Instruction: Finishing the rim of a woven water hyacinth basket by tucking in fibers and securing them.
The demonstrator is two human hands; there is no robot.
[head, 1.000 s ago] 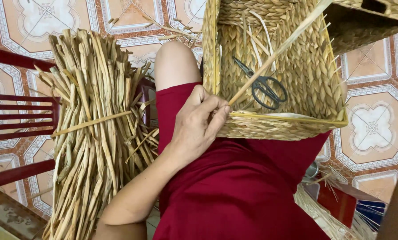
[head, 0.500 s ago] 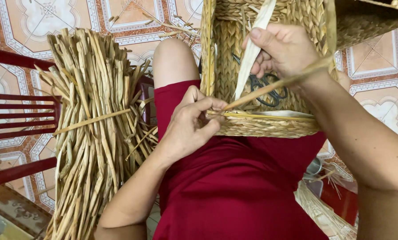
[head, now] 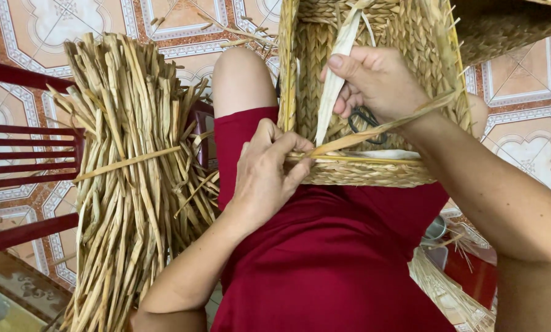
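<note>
A woven straw basket [head: 410, 37] rests on my lap, its open side toward me. My left hand [head: 268, 172] pinches the near rim of the basket together with the end of a long straw strand [head: 373, 130] that runs up to the right. My right hand [head: 377, 83] is inside the basket, fingers closed on a pale flat strip of dried leaf [head: 337, 67] that stands up toward the far rim. Black scissors [head: 369, 120] lie on the basket's bottom, mostly hidden under my right hand.
A large tied bundle of dried straw stalks [head: 128, 184] leans at my left, against a red slatted chair [head: 23, 147]. More straw and a red object [head: 466, 270] lie at lower right. Patterned floor tiles [head: 521, 147] surround me.
My right hand came into view, reached into the basket and took hold of the pale strip, covering the scissors. The left hand stays pinched on the rim.
</note>
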